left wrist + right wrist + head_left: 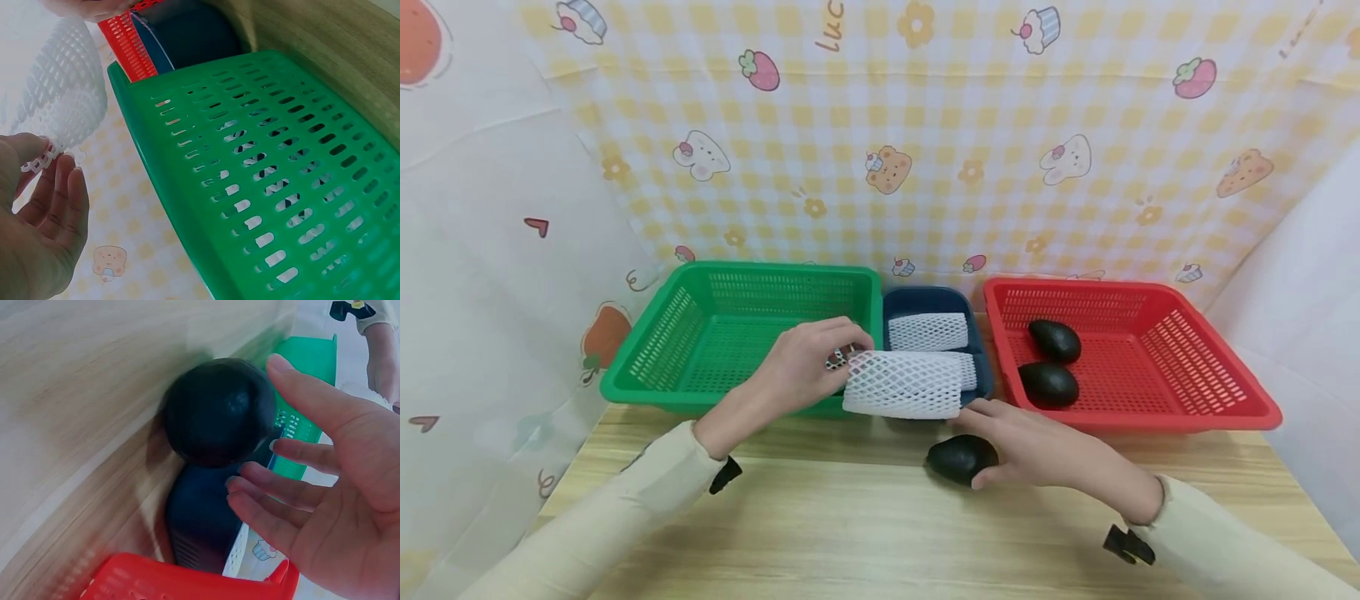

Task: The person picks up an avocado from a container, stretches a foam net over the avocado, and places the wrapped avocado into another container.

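A white foam net sleeve [902, 385] is pinched at its left end between the thumb and fingers of my left hand [808, 358], held above the front of the dark blue basket [928, 296]. In the left wrist view the foam net sleeve [65, 81] hangs from the fingertips. My right hand [1033, 442] has its fingers spread beside a dark avocado [961, 459] lying on the table. The right wrist view shows the avocado [220, 412] in front of the thumb and loosely bent fingers, not gripped. More white foam net sleeves [928, 332] lie in the blue basket.
On the left stands a green basket [741, 271], its inside partly hidden by my left hand. A red basket [1150, 358] at the right holds two avocados [1049, 384]. The wooden table [820, 525] extends in front, and a patterned cloth [850, 208] hangs behind the baskets.
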`<action>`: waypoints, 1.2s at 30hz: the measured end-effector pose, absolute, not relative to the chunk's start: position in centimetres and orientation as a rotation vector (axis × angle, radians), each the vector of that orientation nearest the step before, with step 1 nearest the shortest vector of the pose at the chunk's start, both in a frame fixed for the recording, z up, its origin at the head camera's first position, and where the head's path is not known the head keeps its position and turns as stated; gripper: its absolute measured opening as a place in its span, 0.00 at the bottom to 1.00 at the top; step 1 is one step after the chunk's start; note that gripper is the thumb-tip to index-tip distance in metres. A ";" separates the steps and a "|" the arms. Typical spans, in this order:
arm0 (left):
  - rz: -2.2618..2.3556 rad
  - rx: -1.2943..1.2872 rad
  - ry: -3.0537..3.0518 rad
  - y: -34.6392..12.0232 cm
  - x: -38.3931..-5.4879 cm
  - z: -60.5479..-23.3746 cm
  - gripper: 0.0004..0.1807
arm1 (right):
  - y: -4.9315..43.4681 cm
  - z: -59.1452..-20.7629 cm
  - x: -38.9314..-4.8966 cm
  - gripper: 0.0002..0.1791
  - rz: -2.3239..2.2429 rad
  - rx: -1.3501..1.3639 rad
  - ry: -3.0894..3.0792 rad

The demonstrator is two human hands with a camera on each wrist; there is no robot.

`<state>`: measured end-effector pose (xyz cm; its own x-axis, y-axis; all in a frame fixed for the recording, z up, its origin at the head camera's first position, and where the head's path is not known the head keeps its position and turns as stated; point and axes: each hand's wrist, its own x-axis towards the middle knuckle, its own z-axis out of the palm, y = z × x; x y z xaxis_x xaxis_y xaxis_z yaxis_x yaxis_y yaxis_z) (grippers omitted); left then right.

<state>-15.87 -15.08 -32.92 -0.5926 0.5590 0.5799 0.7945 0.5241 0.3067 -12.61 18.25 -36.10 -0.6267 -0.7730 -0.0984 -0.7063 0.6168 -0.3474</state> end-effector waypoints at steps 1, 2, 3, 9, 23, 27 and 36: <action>-0.778 -1.115 -2.356 -15.1 -15.9 -33.0 0.15 | 18.2 -36.2 -12.6 0.41 -0.395 -1.201 2.598; -0.780 -1.118 -2.355 -15.1 -15.9 -33.0 0.15 | 18.1 -36.2 -12.7 0.42 -0.384 -1.193 2.592; -0.781 -1.121 -2.355 -15.1 -15.9 -33.0 0.15 | 18.0 -36.3 -12.7 0.42 -0.371 -1.184 2.587; -0.793 -1.132 -2.348 -15.2 -15.8 -33.2 0.14 | 17.2 -36.4 -12.9 0.43 -0.288 -1.125 2.570; -0.797 -1.141 -2.347 -15.3 -15.9 -33.3 0.14 | 17.0 -37.6 -13.2 0.42 -0.278 -1.170 2.518; -0.804 -1.126 -2.358 -15.4 -15.9 -33.2 0.15 | 17.0 -37.2 -13.2 0.41 -0.299 -1.163 2.529; -0.823 -1.109 -2.369 -15.7 -15.9 -33.3 0.16 | 17.2 -36.1 -13.2 0.40 -0.296 -1.156 2.576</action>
